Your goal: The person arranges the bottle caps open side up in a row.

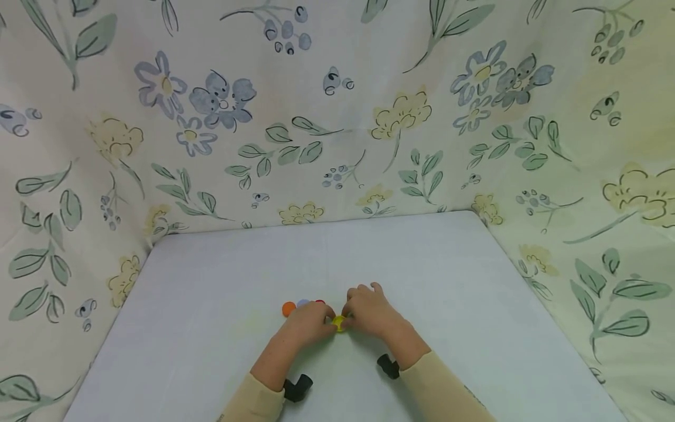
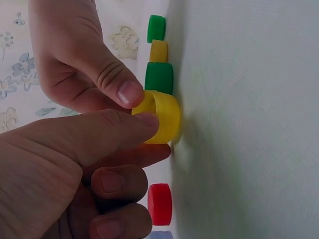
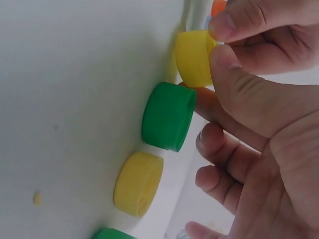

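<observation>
A bright yellow bottle cap (image 1: pixel 339 323) sits between my two hands at the table's middle. My left hand (image 1: pixel 311 323) pinches it from the left, its thumb (image 2: pixel 144 122) on the rim. From the other side my right hand (image 1: pixel 373 313) grips the same cap with thumb (image 3: pixel 227 59) and fingers. In the right wrist view a green cap (image 3: pixel 167 117) stands beside it, followed by a paler yellow cap (image 3: pixel 138 185) and another green cap (image 3: pixel 113 233). A red cap (image 2: pixel 160 204) lies on the left hand's side. The fingers hide part of the yellow cap.
Past the left hand lie an orange cap (image 1: pixel 288 309) and a light blue cap (image 1: pixel 303 303). A white cloth covers the table (image 1: pixel 211 281); a floral curtain (image 1: pixel 337 117) surrounds it. Black wrist devices (image 1: pixel 297 388) hang under both forearms. A tiny yellowish speck (image 3: pixel 37 198) is on the cloth.
</observation>
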`<state>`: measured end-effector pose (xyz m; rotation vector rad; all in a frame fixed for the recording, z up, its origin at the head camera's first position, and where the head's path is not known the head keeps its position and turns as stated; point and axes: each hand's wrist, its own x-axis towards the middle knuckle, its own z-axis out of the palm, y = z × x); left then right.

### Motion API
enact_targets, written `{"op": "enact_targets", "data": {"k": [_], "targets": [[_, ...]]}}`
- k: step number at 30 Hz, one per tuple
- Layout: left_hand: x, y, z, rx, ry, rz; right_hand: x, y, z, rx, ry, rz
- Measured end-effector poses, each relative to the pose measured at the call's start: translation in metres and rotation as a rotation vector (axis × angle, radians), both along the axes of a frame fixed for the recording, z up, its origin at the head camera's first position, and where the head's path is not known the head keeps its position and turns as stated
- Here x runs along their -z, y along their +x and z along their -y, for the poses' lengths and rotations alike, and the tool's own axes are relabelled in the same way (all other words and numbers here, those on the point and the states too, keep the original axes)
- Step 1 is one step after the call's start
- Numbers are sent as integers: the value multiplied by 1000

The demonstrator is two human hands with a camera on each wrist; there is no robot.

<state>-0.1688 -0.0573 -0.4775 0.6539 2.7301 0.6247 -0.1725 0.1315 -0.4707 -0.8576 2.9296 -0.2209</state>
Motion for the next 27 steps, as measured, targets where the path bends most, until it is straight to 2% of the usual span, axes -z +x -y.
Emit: {"op": "enact_targets", "data": {"k": [11, 17, 27], "targets": [[1, -2, 3, 38, 21, 5, 0, -2, -2, -2, -15, 32], [-4, -1, 5, 74, 48, -13, 0, -2, -3, -2, -14, 28], [-7, -3, 7, 75, 68, 0, -2, -3, -5, -1, -44, 2]]}}
